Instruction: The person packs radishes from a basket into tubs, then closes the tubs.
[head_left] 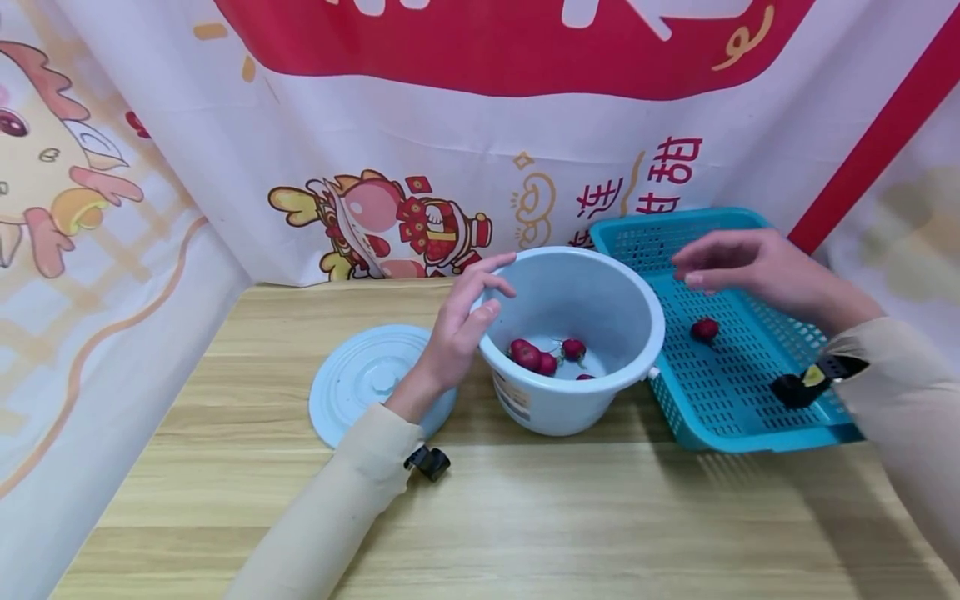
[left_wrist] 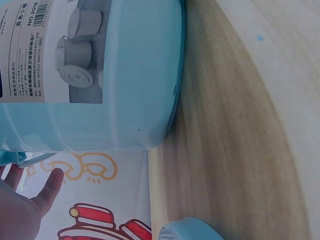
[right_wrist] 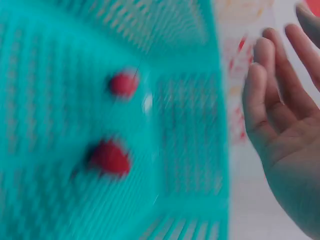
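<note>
A light blue bucket [head_left: 566, 408] stands upright with several small dark red fruits [head_left: 527, 357] on its bottom. My left hand [head_left: 459, 321] rests at the bucket's left rim, fingertips reaching over it; in the left wrist view its fingers [left_wrist: 50, 189] are spread beside the bucket's side and handle. My right hand [head_left: 757, 271] hovers over the turquoise basket [head_left: 738, 392] with nothing held, its fingers loosely bent. One red fruit [head_left: 705, 329] lies in the basket in the head view. Two red fruits [right_wrist: 110, 157] show there in the right wrist view, blurred.
A round light blue lid [head_left: 352, 379] lies on the wooden table [head_left: 570, 517] left of the bucket, partly behind my left forearm. The basket's left edge is close beside the bucket. A printed white cloth [head_left: 420, 133] hangs behind the table.
</note>
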